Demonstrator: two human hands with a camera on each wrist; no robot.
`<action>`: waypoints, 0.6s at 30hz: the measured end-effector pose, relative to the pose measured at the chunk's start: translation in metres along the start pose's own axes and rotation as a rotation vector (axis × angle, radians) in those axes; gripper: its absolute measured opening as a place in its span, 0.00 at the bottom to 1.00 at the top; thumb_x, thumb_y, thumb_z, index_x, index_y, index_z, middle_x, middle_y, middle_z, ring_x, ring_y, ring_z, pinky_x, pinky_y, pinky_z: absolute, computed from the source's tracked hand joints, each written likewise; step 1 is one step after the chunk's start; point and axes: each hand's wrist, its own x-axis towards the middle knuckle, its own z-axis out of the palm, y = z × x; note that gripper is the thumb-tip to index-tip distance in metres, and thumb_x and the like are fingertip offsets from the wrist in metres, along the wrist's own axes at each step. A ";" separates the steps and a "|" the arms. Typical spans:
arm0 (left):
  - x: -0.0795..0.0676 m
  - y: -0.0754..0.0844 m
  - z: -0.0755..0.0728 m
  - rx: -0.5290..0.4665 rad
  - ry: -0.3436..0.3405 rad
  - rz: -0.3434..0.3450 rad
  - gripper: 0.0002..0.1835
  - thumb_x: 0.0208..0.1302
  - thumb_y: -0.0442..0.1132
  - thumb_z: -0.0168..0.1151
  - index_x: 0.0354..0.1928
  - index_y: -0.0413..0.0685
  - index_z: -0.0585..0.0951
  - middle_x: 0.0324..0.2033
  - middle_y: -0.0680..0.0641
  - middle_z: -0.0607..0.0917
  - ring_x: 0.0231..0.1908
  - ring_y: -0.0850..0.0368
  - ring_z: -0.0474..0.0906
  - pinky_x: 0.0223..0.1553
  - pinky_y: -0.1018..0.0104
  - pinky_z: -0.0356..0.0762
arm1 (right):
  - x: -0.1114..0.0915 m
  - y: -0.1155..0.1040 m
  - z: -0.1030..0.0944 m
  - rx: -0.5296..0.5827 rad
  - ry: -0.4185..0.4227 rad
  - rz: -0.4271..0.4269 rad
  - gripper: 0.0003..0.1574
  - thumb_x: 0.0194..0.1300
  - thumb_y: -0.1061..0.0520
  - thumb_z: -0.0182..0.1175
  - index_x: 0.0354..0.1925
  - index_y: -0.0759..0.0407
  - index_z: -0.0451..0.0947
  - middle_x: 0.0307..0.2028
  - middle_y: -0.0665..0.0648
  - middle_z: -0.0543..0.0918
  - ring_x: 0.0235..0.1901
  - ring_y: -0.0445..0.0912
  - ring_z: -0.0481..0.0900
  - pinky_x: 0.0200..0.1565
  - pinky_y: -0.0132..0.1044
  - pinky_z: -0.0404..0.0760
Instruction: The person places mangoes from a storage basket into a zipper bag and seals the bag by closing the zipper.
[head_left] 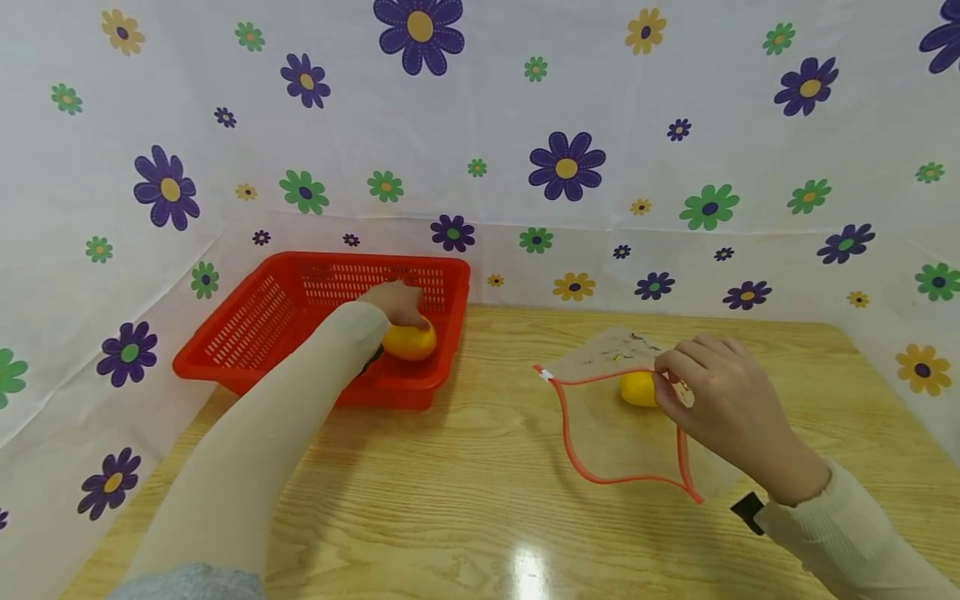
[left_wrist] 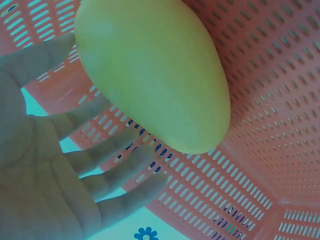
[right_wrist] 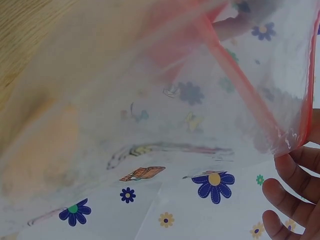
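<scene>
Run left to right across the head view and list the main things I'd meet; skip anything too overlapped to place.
Red basket → yellow oval object inside it → white slider of the red-edged clear bag → smaller-looking yellow object in the bag → right hand → right sleeve.

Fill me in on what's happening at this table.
A person is working with both hands. The left hand is inside the red basket, at a yellow oval item, fingers extended rather than wrapped around it. The right hand pinches the edge of a clear, red-rimmed bag, whose mouth is open. A second yellow item is already in the bag.
</scene>
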 end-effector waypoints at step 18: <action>-0.015 -0.002 -0.005 -0.103 -0.097 -0.092 0.37 0.55 0.56 0.62 0.65 0.50 0.67 0.58 0.44 0.75 0.52 0.46 0.70 0.61 0.47 0.67 | 0.000 0.000 -0.001 -0.007 -0.018 0.017 0.05 0.44 0.63 0.63 0.24 0.59 0.76 0.21 0.53 0.78 0.25 0.45 0.71 0.28 0.39 0.67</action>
